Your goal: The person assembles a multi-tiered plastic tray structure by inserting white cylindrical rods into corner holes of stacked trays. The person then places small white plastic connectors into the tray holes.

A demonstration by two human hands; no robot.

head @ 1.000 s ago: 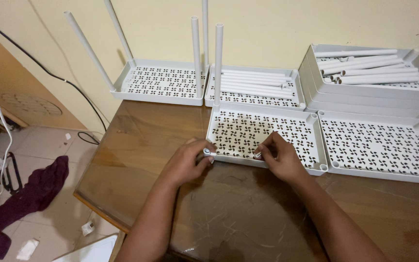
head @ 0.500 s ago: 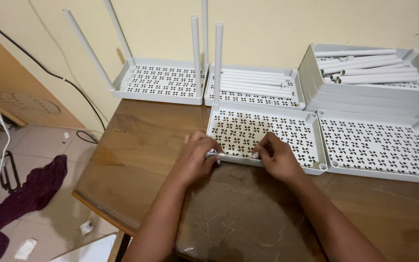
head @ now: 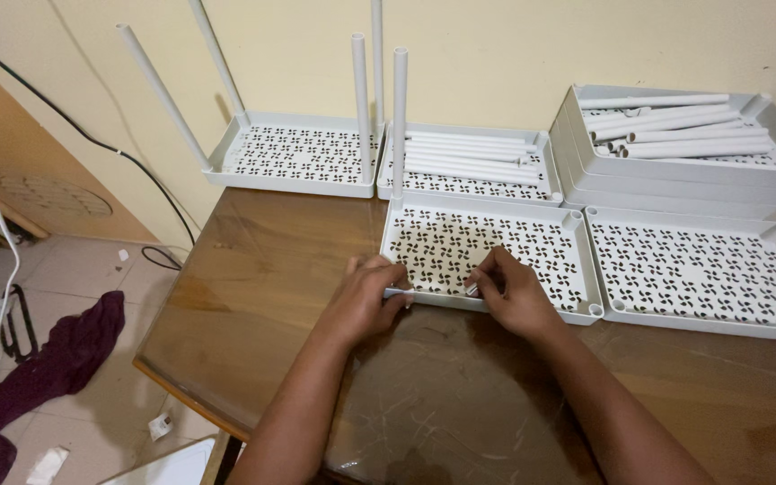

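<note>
A white perforated tray [head: 505, 238] lies on the glass-topped wooden table [head: 253, 296], with one white tube [head: 399, 117] standing upright in its far left corner. My left hand [head: 365, 296] is curled around the tray's near left corner. My right hand [head: 509, 292] pinches the near rim about a hand's width to the right, fingers bent over the edge. What sits under those fingertips is too small to make out.
A matching tray [head: 702, 269] lies to the right. Behind are a tray with several upright tubes [head: 289, 153], a tray of loose tubes [head: 473, 162] and a stack of trays with tubes [head: 675, 135]. A purple cloth [head: 47, 377] lies on the floor at left.
My left hand has slid right and closed on the tray's near left corner. My right hand has stayed on the near rim.
</note>
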